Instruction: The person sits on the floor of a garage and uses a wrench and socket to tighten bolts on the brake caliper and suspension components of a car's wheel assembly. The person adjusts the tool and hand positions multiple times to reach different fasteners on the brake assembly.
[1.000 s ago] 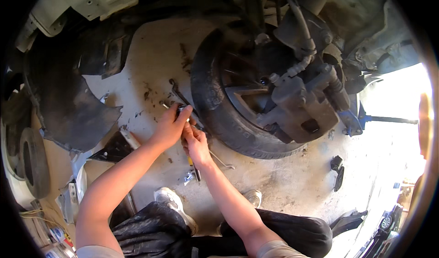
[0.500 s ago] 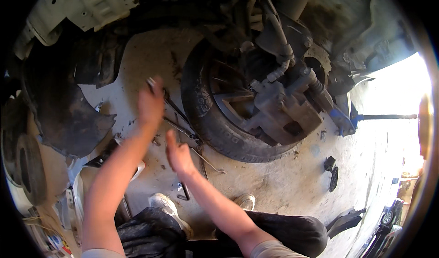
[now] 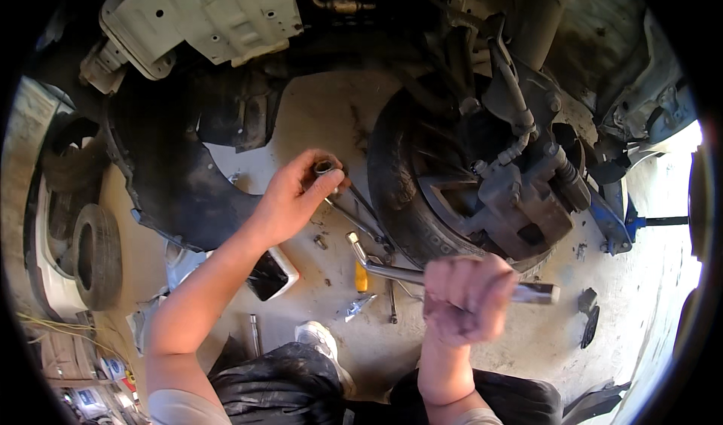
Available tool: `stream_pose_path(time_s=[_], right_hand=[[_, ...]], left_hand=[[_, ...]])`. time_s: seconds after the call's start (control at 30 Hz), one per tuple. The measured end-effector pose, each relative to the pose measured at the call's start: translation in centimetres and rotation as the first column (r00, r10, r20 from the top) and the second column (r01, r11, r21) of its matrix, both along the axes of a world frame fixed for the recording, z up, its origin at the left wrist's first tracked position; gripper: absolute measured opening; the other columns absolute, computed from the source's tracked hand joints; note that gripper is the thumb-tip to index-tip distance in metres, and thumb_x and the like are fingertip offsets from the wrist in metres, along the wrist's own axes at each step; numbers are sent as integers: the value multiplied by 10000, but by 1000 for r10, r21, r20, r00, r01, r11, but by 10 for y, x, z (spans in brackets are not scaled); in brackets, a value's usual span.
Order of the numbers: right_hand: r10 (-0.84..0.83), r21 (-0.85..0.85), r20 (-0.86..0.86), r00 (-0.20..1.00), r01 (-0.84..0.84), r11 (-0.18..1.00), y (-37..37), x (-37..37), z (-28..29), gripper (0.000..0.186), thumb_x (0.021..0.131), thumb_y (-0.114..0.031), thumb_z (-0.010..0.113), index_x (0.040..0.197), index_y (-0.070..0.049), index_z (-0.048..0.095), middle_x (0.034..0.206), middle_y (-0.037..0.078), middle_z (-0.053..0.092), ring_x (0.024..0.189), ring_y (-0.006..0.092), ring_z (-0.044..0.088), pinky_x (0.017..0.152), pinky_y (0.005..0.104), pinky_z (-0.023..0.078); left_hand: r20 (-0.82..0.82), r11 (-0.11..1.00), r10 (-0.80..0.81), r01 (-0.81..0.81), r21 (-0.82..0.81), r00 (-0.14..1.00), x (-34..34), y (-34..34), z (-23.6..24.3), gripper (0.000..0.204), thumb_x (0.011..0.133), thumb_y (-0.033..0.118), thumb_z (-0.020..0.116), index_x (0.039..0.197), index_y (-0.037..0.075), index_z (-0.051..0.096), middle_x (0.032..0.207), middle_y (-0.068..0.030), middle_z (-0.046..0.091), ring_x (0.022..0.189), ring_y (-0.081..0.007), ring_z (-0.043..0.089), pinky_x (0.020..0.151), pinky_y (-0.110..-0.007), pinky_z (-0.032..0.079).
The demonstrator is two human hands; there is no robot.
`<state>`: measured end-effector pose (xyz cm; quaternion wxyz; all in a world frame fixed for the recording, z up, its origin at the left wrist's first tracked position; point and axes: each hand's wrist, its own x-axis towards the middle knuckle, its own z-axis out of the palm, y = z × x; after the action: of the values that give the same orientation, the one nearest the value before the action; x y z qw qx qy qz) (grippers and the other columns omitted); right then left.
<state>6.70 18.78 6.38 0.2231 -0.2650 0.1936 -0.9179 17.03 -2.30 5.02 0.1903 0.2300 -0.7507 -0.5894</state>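
the middle stretch of a long silver metal bar with an angled head, at centre-right of the frame, is hidden inside the right hand, which is motion-blurred; fingers are curled round the bar with no gap seen. a short round metal socket with a dark hollow end, at upper centre, is mostly covered by the left hand: thumb and fingers close on it, its lower part not visible. detail is lost in deep shadow along the top and in glare at the right edge. around: a black rubber tyre on a dark spoked wheel lies behind a grey metal brake caliper, which blocks part of it; a torn black plastic liner fills the left; a yellow handle lies on the floor just below the bar. bar's long axis: near horizontal, sloping slightly down to the right; angled head at its left end points up and a little left. socket's hollow end faces up toward the camera.
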Motion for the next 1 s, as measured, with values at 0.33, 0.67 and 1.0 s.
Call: stream_pose_path(time_s=[0.33,0.67,1.0], right_hand=[[14,-81,86,996,-7,997,14,-13,18,437,1036,-380,292,680,-130,329,521,-35,287,458,108,229,456,266,243],[-88,43,183,979,81,996,13,-13,27,385,1031,-317,352,700,-123,323,541,-35,258,459,88,209,450,249,249],[-120,29,154,981,117,993,12,-16,36,418,1042,-376,276,707,-130,321,531,-34,255,437,96,184,414,262,240]], left_hand=[[162,999,37,-37,-8,986,-10,46,2,246,970,202,510,951,-20,613,751,-31,615,697,-99,584,636,-256,437],[29,964,217,-210,-165,976,-16,79,-12,211,958,165,480,866,-4,566,549,-97,480,477,-133,457,475,-306,371],[-3,973,230,-230,4,973,-17,82,-5,183,932,130,511,860,-21,586,600,-17,493,560,-65,435,505,-259,356]])
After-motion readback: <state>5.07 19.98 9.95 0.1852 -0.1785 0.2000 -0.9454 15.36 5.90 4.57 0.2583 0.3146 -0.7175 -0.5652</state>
